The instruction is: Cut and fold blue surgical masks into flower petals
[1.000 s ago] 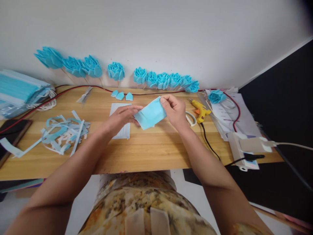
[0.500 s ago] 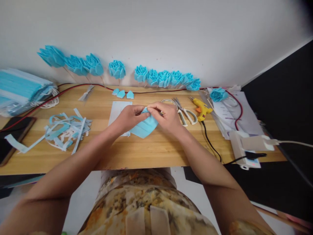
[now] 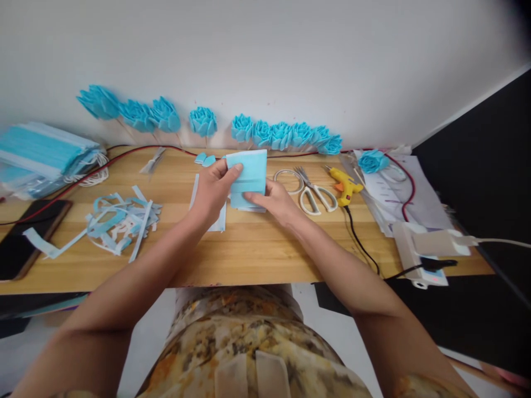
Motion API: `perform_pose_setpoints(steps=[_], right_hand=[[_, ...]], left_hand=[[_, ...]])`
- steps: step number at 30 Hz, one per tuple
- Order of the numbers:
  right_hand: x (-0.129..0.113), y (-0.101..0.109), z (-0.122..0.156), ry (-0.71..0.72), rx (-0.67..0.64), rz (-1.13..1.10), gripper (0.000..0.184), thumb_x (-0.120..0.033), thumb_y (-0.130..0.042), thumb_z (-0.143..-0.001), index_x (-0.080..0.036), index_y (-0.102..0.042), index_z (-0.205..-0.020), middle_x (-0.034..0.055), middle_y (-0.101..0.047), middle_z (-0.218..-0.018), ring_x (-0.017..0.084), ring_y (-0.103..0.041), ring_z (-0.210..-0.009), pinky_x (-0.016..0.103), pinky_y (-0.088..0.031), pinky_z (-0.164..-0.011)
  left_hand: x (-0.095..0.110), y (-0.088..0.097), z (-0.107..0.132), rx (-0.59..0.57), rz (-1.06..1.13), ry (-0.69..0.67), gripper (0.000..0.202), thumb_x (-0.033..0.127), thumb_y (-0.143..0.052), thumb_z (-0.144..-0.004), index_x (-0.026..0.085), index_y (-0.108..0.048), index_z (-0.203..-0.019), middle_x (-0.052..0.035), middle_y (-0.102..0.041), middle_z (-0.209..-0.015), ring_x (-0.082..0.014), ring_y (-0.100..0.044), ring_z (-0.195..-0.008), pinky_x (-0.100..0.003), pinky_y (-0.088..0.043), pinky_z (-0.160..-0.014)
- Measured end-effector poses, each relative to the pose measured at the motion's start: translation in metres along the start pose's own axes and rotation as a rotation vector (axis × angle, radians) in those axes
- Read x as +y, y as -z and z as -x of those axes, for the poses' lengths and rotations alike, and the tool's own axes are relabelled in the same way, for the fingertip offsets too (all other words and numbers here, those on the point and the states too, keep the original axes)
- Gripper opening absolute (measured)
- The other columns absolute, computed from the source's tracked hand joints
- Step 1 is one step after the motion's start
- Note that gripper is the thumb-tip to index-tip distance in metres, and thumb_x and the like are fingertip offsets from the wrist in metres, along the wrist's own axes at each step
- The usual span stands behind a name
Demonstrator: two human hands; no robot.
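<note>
A folded piece of light blue face mask fabric (image 3: 251,176) is held up over the table between both hands. My left hand (image 3: 216,185) pinches its left edge, thumb on the front. Lower down, my right hand (image 3: 277,200) grips the bottom right part, its thumb across the front and its fingers behind. Under my left hand lies a pale flat sheet of mask material (image 3: 219,222), partly covered. Small blue cut petals (image 3: 205,160) rest just behind my left hand. White-handled scissors (image 3: 313,193) lie open to the right of my right hand.
Blue fabric flowers (image 3: 203,121) on stems lean along the wall. Cut strips (image 3: 120,221), a phone (image 3: 31,237) and stacked masks (image 3: 45,152) occupy the left. On the right are a tape ring (image 3: 289,181), a yellow glue gun (image 3: 345,187) and a power strip (image 3: 418,254).
The blue fabric was low and tilted with both hands pinching its top edge. Now it is raised upright and flat, with my hands apart on its left and lower right.
</note>
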State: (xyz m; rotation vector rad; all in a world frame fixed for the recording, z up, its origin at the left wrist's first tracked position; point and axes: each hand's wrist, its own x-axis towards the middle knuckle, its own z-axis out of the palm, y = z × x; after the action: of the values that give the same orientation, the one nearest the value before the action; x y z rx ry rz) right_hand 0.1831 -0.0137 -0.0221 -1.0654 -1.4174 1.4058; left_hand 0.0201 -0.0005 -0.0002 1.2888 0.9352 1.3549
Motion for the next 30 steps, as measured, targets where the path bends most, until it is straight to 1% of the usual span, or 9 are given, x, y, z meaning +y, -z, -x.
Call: perform_pose_setpoints(steps=[6, 9, 12, 17, 21, 23, 25, 27, 30], right_hand=[[0.001, -0.010, 0.000, 0.105, 0.169, 0.282, 0.024, -0.040, -0.071, -0.072, -0.017, -0.063, -0.073, -0.0009, -0.060, -0.068, 0.014, -0.051, -0.064, 0.027, -0.041, -0.060], [0.003, -0.016, 0.002, 0.124, 0.228, 0.363, 0.025, -0.039, -0.069, -0.072, -0.018, -0.057, -0.065, -0.0019, -0.055, -0.062, 0.013, -0.047, -0.062, 0.026, -0.037, -0.058], [0.007, -0.022, 0.004, 0.129, 0.221, 0.364, 0.026, -0.039, -0.069, -0.073, -0.018, -0.057, -0.064, -0.0014, -0.056, -0.062, 0.013, -0.048, -0.061, 0.026, -0.039, -0.060], [0.008, -0.023, 0.006, 0.118, 0.118, 0.374, 0.026, -0.041, -0.068, -0.077, -0.016, -0.063, -0.069, 0.0010, -0.064, -0.068, 0.016, -0.056, -0.067, 0.028, -0.044, -0.066], [-0.004, 0.003, 0.000, 0.152, -0.139, 0.357, 0.022, -0.032, -0.070, -0.076, -0.018, -0.069, -0.092, 0.0008, -0.069, -0.082, 0.018, -0.063, -0.079, 0.031, -0.049, -0.076], [-0.012, 0.019, -0.003, 0.213, -0.092, 0.188, 0.033, -0.030, -0.065, -0.080, -0.020, -0.065, -0.112, 0.0011, -0.071, -0.089, 0.018, -0.066, -0.083, 0.032, -0.052, -0.082], [-0.020, 0.030, -0.002, 0.270, 0.074, 0.116, 0.037, -0.035, -0.057, -0.088, -0.022, -0.061, -0.122, 0.0025, -0.072, -0.096, 0.017, -0.066, -0.091, 0.033, -0.051, -0.088], [-0.027, 0.033, 0.001, 0.295, 0.143, 0.124, 0.035, -0.042, -0.055, -0.092, -0.024, -0.062, -0.122, 0.0033, -0.073, -0.100, 0.017, -0.066, -0.094, 0.032, -0.050, -0.089], [-0.031, 0.026, 0.007, 0.307, 0.129, 0.217, 0.033, -0.049, -0.061, -0.090, -0.023, -0.068, -0.109, 0.0030, -0.073, -0.100, 0.017, -0.066, -0.091, 0.030, -0.050, -0.082]], left_hand=[[0.000, -0.006, -0.004, 0.111, 0.064, 0.025, 0.020, 0.038, -0.066, -0.084, 0.019, -0.064, -0.080, 0.0013, -0.053, -0.064, -0.0130, -0.050, -0.060, -0.025, -0.040, -0.057], [0.002, -0.014, -0.004, 0.175, 0.079, 0.015, 0.012, 0.028, -0.062, -0.082, 0.018, -0.060, -0.076, 0.0018, -0.050, -0.066, -0.0115, -0.045, -0.059, -0.023, -0.036, -0.056], [0.003, -0.023, -0.002, 0.220, 0.060, 0.007, 0.015, 0.022, -0.060, -0.082, 0.019, -0.052, -0.070, 0.0032, -0.043, -0.063, -0.0101, -0.039, -0.056, -0.023, -0.031, -0.053], [-0.002, -0.023, -0.002, 0.243, -0.077, -0.117, 0.025, 0.022, -0.060, -0.086, 0.020, -0.043, -0.067, 0.0039, -0.037, -0.063, -0.0099, -0.034, -0.057, -0.023, -0.028, -0.051], [-0.009, -0.012, -0.006, 0.222, -0.188, -0.230, 0.028, 0.027, -0.061, -0.087, 0.020, -0.042, -0.067, 0.0036, -0.037, -0.064, -0.0104, -0.035, -0.058, -0.024, -0.029, -0.053], [-0.012, -0.008, -0.005, 0.171, -0.250, -0.257, 0.028, 0.031, -0.062, -0.087, 0.020, -0.045, -0.067, 0.0032, -0.039, -0.064, -0.0112, -0.037, -0.060, -0.025, -0.030, -0.055], [-0.014, -0.007, -0.002, 0.113, -0.303, -0.266, 0.028, 0.034, -0.062, -0.087, 0.020, -0.047, -0.068, 0.0031, -0.040, -0.064, -0.0120, -0.039, -0.061, -0.027, -0.032, -0.058], [-0.016, -0.009, 0.002, 0.065, -0.328, -0.270, 0.030, 0.035, -0.062, -0.087, 0.020, -0.046, -0.066, 0.0033, -0.040, -0.062, -0.0124, -0.039, -0.061, -0.027, -0.032, -0.058], [-0.016, -0.014, 0.007, 0.011, -0.343, -0.280, 0.035, 0.039, -0.062, -0.087, 0.021, -0.044, -0.063, 0.0026, -0.041, -0.061, -0.0131, -0.040, -0.061, -0.028, -0.032, -0.058]])
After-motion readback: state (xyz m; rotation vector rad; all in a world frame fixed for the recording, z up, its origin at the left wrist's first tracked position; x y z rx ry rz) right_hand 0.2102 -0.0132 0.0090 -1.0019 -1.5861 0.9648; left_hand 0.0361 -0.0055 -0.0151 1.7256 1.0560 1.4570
